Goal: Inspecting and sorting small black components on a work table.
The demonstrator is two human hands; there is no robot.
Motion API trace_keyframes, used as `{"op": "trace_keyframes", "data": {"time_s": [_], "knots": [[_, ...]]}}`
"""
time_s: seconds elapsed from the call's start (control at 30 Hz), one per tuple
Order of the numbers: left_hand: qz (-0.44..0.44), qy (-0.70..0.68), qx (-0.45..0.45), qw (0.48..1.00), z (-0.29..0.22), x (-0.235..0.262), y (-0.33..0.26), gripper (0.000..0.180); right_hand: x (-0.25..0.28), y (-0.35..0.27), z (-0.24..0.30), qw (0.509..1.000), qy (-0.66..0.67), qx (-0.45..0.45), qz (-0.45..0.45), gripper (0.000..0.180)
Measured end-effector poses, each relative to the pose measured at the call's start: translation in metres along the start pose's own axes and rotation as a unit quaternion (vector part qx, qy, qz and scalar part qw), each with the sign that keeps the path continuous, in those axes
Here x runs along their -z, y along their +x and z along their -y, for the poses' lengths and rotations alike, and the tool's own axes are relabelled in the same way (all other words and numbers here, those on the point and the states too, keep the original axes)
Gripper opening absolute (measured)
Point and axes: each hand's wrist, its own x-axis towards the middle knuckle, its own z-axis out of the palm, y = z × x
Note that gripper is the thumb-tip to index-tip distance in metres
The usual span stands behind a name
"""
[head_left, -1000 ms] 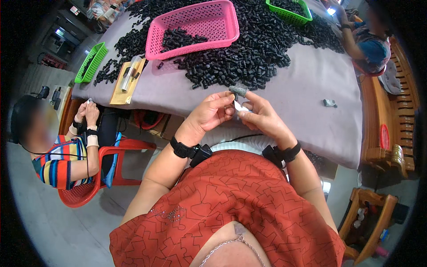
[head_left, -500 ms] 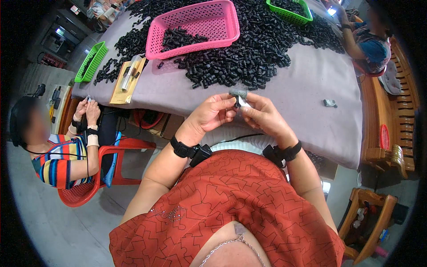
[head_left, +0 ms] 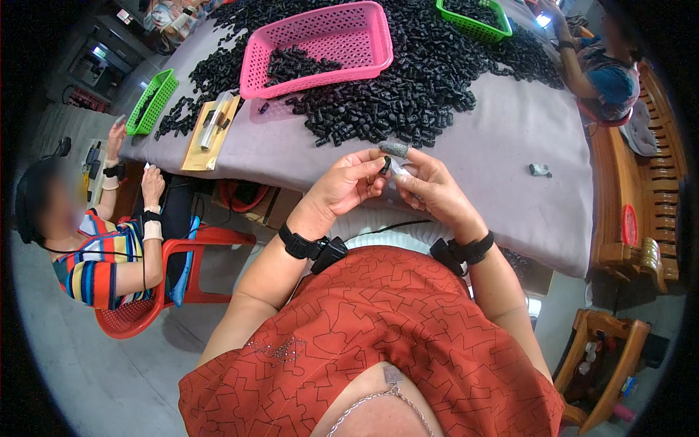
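Note:
My left hand [head_left: 349, 182] pinches a small black plastic piece [head_left: 385, 165] between thumb and fingers. My right hand [head_left: 433, 188] holds a small whitish piece [head_left: 399, 167] right beside it; the two hands touch at the fingertips, just above the near edge of the grey-covered table [head_left: 473, 167]. A small grey part [head_left: 395, 149] lies on the cloth just beyond my fingers. A big heap of black plastic pieces [head_left: 408, 95] spreads across the table ahead of my hands.
A pink basket [head_left: 320, 45] with some black pieces stands in the heap. Green baskets sit at far left [head_left: 151, 100] and far top [head_left: 473, 16]. A person in a striped shirt [head_left: 102, 255] sits on a red chair at left; another person [head_left: 604, 65] works at right. A wooden chair [head_left: 604, 364] stands lower right.
My hands have stayed together at the table edge; the fingers shifted slightly, and the black piece now shows between my left fingertips.

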Motion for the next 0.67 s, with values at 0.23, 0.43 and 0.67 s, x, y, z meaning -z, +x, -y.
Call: {"op": "trace_keyframes", "data": {"time_s": [0.23, 0.43, 0.67], "knots": [[0.011, -0.004, -0.005, 1.0, -0.001, -0.002, -0.001, 0.023, -0.004, -0.001, 0.004, 1.0, -0.001, -0.01, -0.021, 0.049], [-0.03, 0.002, -0.026, 0.999, -0.003, 0.001, 0.001, 0.019, -0.001, -0.001, 0.003, 1.0, -0.001, -0.012, -0.014, 0.048], [-0.001, -0.047, -0.036, 0.998, 0.0, 0.014, 0.004, 0.019, 0.002, 0.001, -0.001, 1.0, 0.01, -0.011, -0.006, 0.049]]}}
